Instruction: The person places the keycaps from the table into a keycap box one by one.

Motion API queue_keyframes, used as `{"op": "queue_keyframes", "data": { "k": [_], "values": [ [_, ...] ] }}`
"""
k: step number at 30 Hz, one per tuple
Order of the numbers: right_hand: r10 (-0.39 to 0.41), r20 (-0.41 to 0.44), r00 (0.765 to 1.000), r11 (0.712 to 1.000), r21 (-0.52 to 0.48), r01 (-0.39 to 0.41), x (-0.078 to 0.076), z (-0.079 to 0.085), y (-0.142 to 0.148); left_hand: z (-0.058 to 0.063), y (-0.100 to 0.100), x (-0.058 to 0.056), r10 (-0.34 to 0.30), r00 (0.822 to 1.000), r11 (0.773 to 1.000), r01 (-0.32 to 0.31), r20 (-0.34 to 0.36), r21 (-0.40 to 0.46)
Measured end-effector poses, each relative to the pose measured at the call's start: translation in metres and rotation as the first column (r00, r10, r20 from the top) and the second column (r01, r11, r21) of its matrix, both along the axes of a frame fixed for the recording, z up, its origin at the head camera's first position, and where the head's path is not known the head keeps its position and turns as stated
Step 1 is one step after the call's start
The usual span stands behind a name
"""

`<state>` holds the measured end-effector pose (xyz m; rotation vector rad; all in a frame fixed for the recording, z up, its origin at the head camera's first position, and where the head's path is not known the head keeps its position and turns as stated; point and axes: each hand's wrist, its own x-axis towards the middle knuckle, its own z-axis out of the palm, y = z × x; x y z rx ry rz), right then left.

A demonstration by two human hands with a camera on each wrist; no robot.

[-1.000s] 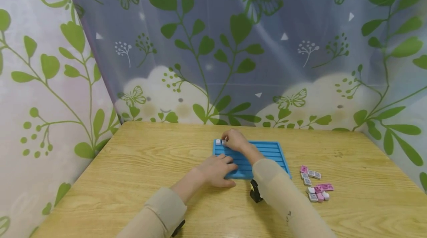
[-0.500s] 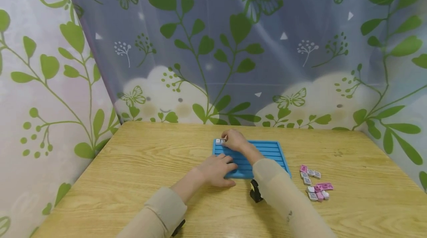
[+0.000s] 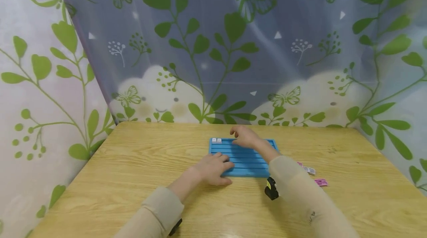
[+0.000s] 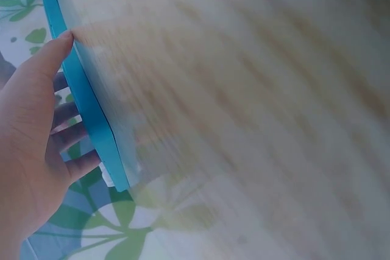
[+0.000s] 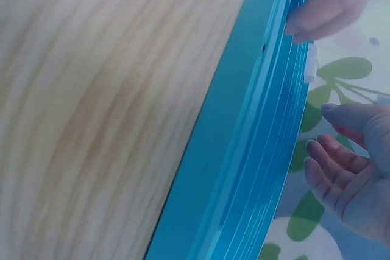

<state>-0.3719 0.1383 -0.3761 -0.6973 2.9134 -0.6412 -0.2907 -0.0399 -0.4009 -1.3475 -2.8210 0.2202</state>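
Observation:
A blue ridged tray lies on the wooden table. Two white keycaps sit side by side in its far left corner. My left hand rests over the tray's near left corner, fingers spread above the ridges and thumb at the front edge; the left wrist view shows that thumb touching the blue rim. Over the tray's far edge, just right of the keycaps, hovers my right hand. Its fingers are loosely bent with nothing between them, as the right wrist view of the hand shows.
Loose white keycaps and a wide pink keycap lie right of the tray, partly hidden by my right sleeve. A leaf-patterned curtain stands behind the table's far edge.
My right hand has let go of the second white keycap, now beside the first, and moved right. My left hand stays on the tray. The head view has shifted slightly.

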Motion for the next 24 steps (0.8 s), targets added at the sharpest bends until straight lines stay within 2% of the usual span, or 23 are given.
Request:
{"op": "queue_keyframes", "data": {
  "k": [8,15,18,24],
  "values": [
    [0.04,-0.012,0.999,0.999,0.036,-0.039,0.01,0.003,0.034,0.0,-0.001,0.0,-0.006,1.0,1.0,0.006,0.004,0.008],
    [0.091,-0.042,0.995,0.987,0.135,-0.085,0.025,0.004,0.067,0.001,0.001,0.0,0.007,1.0,1.0,-0.007,0.015,0.008],
    [0.114,-0.038,0.993,0.983,0.148,-0.107,0.031,0.005,0.081,0.001,0.0,0.001,0.012,1.0,1.0,-0.012,0.027,0.004],
    [0.116,-0.068,0.991,0.975,0.2,-0.1,0.041,0.008,0.108,0.002,-0.001,0.002,0.016,0.999,1.0,-0.016,0.035,0.01]
  ]
}}
